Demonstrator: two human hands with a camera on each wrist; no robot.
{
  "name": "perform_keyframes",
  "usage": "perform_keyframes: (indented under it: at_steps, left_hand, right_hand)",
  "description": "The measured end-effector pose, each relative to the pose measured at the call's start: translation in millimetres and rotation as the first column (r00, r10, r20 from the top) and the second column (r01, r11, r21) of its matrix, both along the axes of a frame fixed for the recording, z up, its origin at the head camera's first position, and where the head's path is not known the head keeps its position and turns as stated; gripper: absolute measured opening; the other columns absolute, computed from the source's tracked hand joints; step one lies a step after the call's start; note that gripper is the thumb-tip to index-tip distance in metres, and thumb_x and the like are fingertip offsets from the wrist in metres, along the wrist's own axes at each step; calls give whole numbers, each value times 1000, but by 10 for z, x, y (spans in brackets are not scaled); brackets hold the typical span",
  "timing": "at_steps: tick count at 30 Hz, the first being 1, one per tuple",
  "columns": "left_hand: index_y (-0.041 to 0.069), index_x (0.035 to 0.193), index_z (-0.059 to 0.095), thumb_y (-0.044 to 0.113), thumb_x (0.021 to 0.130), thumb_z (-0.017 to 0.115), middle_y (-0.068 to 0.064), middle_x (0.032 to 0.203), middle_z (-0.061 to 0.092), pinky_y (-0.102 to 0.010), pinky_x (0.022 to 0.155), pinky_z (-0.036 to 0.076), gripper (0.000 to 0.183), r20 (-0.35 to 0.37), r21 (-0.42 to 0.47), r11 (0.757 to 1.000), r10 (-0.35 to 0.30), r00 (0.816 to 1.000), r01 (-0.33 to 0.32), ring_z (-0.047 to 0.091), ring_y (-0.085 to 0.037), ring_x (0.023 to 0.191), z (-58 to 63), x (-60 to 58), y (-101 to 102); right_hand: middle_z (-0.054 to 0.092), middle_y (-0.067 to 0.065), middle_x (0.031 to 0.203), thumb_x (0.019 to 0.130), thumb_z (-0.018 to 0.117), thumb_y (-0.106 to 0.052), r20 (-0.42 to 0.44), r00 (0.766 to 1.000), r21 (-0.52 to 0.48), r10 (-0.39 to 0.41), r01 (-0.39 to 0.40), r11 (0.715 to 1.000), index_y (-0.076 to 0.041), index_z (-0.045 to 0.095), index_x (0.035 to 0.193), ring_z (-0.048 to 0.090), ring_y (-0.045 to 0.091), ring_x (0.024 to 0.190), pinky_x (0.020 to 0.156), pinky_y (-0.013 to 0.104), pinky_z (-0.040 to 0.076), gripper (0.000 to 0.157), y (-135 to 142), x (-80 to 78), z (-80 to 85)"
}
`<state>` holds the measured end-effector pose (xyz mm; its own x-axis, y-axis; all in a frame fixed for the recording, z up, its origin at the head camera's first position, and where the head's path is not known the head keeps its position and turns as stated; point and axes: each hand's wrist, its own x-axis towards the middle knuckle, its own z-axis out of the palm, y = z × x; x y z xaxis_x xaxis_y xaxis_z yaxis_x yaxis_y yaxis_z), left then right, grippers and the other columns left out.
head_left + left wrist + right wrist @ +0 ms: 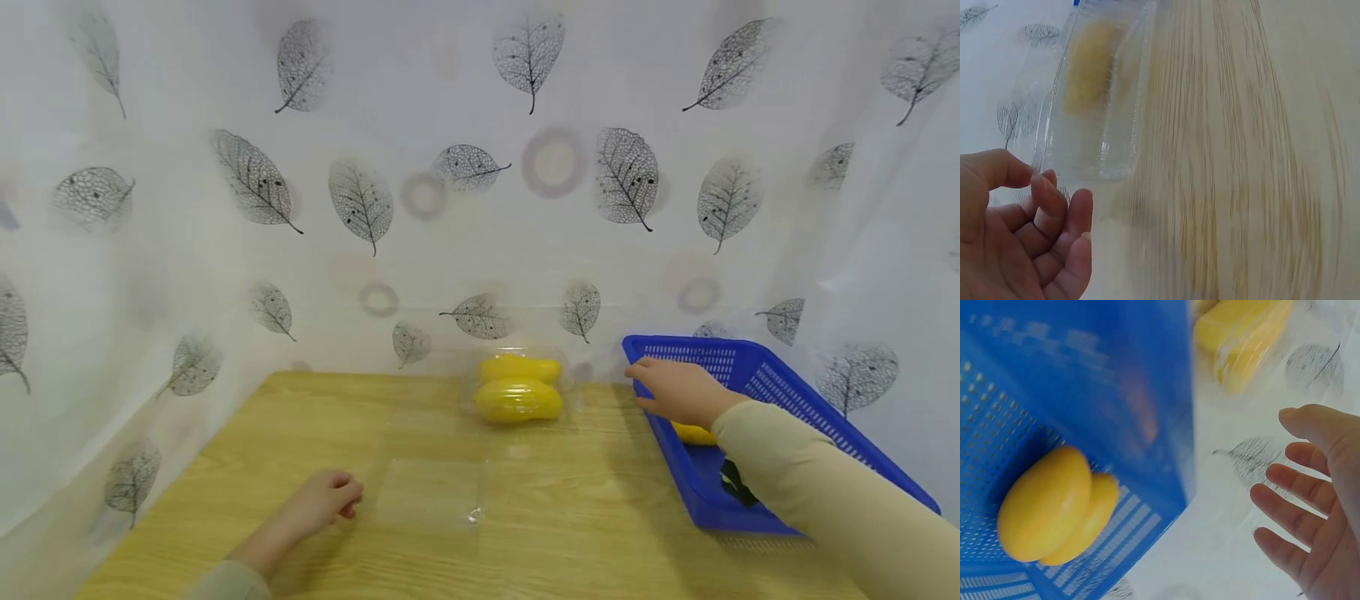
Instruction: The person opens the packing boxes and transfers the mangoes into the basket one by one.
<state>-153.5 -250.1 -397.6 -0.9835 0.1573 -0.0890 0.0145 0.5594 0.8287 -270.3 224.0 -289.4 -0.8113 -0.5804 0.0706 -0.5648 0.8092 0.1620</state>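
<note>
My left hand (318,504) is low over the table, fingers loosely curled, with nothing held. Its fingertips are near the left edge of a clear plastic box (431,492) in the head view. Behind that, against the back curtain, a second clear plastic box (567,404) contains two yellow mangoes (519,400). My right hand (682,387) hovers over the left rim of a blue perforated basket (697,500), palm down. In the right wrist view, its fingers (1294,515) are spread and hold nothing. Two more mangoes (1047,506) lie inside the basket.
A dark green item (737,483) lies in the basket, partly hidden by the right sleeve (817,483). The wood-grain table (300,425) ends at a white leaf-print curtain (465,242) behind and at the left. The basket stands at the table's right side.
</note>
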Motion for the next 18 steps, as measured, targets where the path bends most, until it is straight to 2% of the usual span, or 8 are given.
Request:
perform_keyframes:
  at_steps: [3, 6, 9, 15, 18]
  left_hand:
    - [-2, 76, 55, 13, 92, 45, -1, 64, 49, -32, 59, 43, 24, -33, -51, 998, 31, 999, -32, 57, -18, 72, -18, -15, -124]
    - [-1, 74, 54, 12, 92, 45, -1, 62, 49, -31, 57, 42, 24, -50, -93, 993, 65, 997, -69, 57, -17, 70, -38, -30, -264]
    - [-1, 73, 55, 11, 91, 45, -1, 61, 49, -32, 57, 43, 24, -45, -118, 987, 104, 994, -109, 57, -17, 69, -44, -30, -394]
    - [1, 75, 54, 13, 92, 43, -1, 63, 51, -32, 57, 43, 24, -12, -161, 973, 166, 986, -165, 58, -16, 69, -46, -64, -595]
    - [1, 74, 54, 14, 92, 42, 0, 62, 51, -32, 57, 43, 25, -10, -175, 966, 193, 981, -191, 59, -15, 68, -50, -113, -680]
  right_hand:
    - [60, 12, 105, 84, 67, -18, -18, 999, -16, 46, -46, 999, -3, 60, 113, 61, 22, 81, 65, 37, 52, 33, -64, 43, 2]
    - [61, 11, 105, 85, 65, -18, -3, 999, -32, 54, -54, 998, -4, 61, 113, 61, 24, 83, 67, 40, 52, 31, -106, 79, -5]
    - [61, 11, 108, 87, 64, -21, 28, 999, -38, 38, -37, 999, -5, 60, 115, 62, 28, 90, 73, 42, 51, 33, -147, 98, -34]
    - [62, 12, 108, 87, 64, -23, 70, 997, -66, 8, -3, 998, -4, 59, 116, 62, 27, 87, 73, 42, 51, 35, -263, 124, -105]
    - [62, 14, 109, 88, 62, -22, 115, 993, -110, -41, 54, 993, -3, 59, 116, 62, 29, 91, 77, 44, 50, 34, -361, 156, -115]
